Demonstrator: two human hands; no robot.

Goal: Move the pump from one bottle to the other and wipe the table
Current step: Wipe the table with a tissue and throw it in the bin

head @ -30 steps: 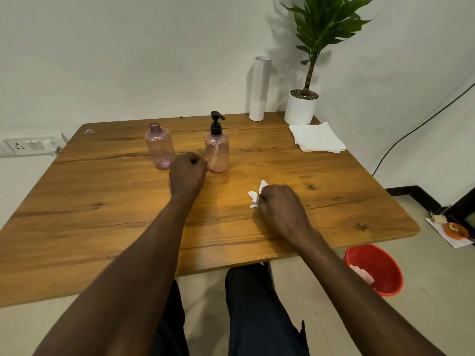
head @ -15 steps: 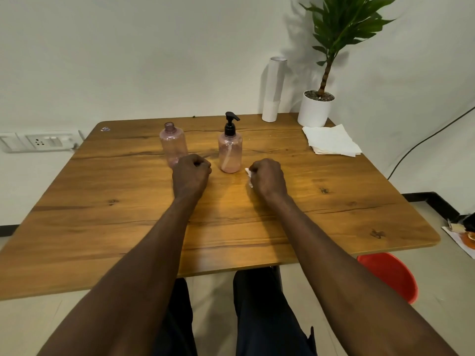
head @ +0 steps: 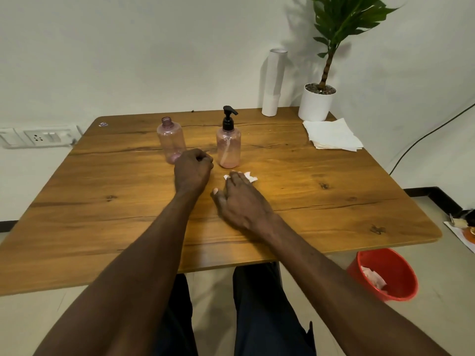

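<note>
- A pale wall behind, and a square wooden table (head: 321,201) fills the middle of the view, the person's dark-trousered knees below its near edge.
- Two pink bottles stand well up the table: the open-necked bottle (head: 171,141) at about 11 o'clock from the table's centre, the other bottle (head: 228,150) at 12 o'clock, upright, with the black pump (head: 228,118) seated in its neck.
- Left hand (head: 193,170) rests on the wood as a clenched fist, knuckles forward, gripping nothing that shows; it sits just in front of the open bottle and partly hides its base.
- Right hand (head: 240,199) lies palm down, fingers stretched flat and pressing a small white tissue (head: 250,176) onto the table; only the tissue's edges peek out past the fingertips, just at 6 o'clock of the pump bottle.
- Out at 2 o'clock, a stack of white napkins (head: 332,136), with a white potted plant (head: 318,101) and a tall white roll (head: 273,83) at the far edge.
- Down at 4 o'clock on the floor, a red bin (head: 393,281) with crumpled paper inside.
</note>
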